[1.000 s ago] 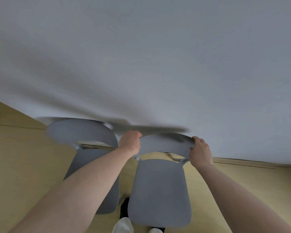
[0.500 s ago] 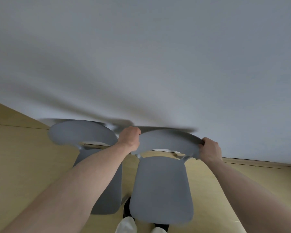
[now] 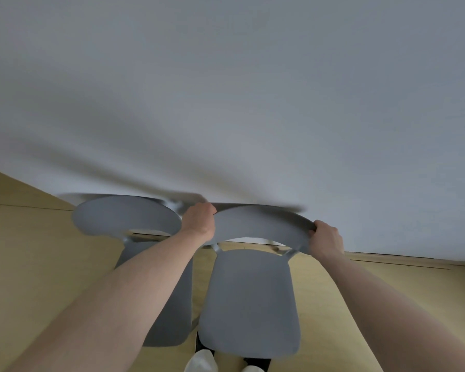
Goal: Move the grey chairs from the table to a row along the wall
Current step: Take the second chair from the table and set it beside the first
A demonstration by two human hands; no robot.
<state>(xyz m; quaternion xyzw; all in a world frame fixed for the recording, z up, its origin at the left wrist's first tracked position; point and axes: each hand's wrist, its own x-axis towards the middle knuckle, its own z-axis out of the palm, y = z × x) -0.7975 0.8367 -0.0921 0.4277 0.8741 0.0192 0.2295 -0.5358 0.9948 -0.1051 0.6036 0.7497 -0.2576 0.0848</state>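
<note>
Two grey chairs stand side by side with their curved backrests against the white wall (image 3: 253,103). The right grey chair (image 3: 250,299) is directly below me, its seat toward me. My left hand (image 3: 199,221) grips the left end of its backrest and my right hand (image 3: 326,238) grips the right end. The left grey chair (image 3: 124,216) sits close beside it, its seat partly hidden behind my left forearm. The chairs' legs are hidden under the seats.
A pale wooden floor (image 3: 38,264) meets the wall along a baseboard line (image 3: 400,260). White shoe tips (image 3: 202,362) show at the bottom edge under the right chair's seat. Open floor lies to the right of the held chair.
The held chair has shifted slightly right and closer to the wall. My right hand slid outward along the backrest to its right end. The left chair stays put.
</note>
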